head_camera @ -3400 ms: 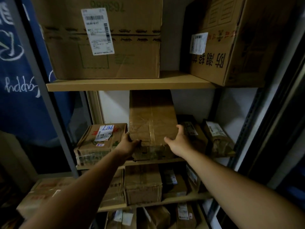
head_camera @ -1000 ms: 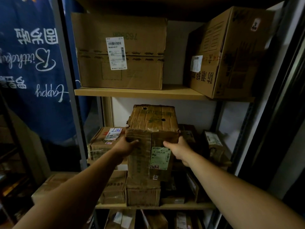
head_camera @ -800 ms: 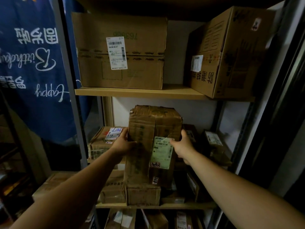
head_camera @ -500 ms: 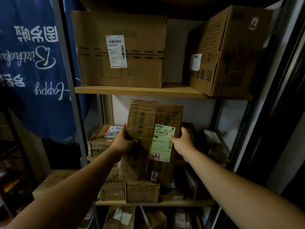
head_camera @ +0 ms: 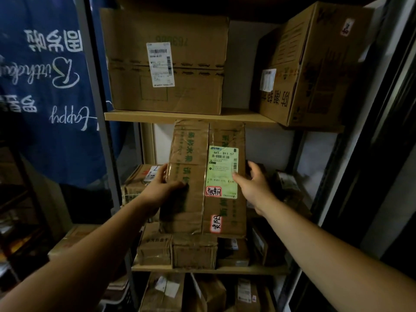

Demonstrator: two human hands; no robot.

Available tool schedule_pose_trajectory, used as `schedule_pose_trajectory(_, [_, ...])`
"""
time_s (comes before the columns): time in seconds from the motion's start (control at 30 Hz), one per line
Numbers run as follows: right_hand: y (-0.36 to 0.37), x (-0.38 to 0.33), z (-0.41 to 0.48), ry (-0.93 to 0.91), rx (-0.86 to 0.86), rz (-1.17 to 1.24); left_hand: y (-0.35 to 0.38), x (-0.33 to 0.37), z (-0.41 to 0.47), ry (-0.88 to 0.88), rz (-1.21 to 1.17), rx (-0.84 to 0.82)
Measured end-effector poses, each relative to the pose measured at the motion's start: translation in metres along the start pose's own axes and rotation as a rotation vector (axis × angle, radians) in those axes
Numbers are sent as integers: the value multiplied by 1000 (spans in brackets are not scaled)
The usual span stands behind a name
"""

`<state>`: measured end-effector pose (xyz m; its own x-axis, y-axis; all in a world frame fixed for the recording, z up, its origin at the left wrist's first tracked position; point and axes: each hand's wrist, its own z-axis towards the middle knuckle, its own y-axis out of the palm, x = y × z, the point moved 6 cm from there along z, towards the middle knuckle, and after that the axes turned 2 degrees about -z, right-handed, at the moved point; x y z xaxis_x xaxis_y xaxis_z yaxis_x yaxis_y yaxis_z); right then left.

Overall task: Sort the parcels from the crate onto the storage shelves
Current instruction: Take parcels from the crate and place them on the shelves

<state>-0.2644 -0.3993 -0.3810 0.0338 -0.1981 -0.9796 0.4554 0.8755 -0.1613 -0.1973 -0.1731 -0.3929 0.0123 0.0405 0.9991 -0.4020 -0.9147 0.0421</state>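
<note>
Worn, taped brown parcel (head_camera: 191, 199), green label (head_camera: 221, 163) facing viewer. Long axis upright. Side edges gripped by left hand (head_camera: 161, 188) and right hand (head_camera: 253, 186).

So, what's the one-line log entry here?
left hand: grips parcel | right hand: grips parcel | parcel: upright, label facing out, below upper shelf
</note>
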Motion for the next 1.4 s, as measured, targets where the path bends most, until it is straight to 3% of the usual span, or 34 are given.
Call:
schedule_pose_trajectory(0.37, [-8,-29,-33,-208,-21,139,-7,30,-44,126,0,-59])
schedule_pose_trajectory(0.57, [-6,-37,-39,-227,-67,184,-10,32,-47,145,-15,-48])
schedule_pose_trajectory(0.77, [14,-27,-41,-172,-260,166,-24,19,-56,111,1,83])
schedule_pose_trajectory(1.03, [99,0,-61,-62,-542,93,-91,-15,-118,10,-2,389])
schedule_pose_trajectory(1.4, [290,9,-139,31,-632,73,-256,-39,-212,-48,-7,467])
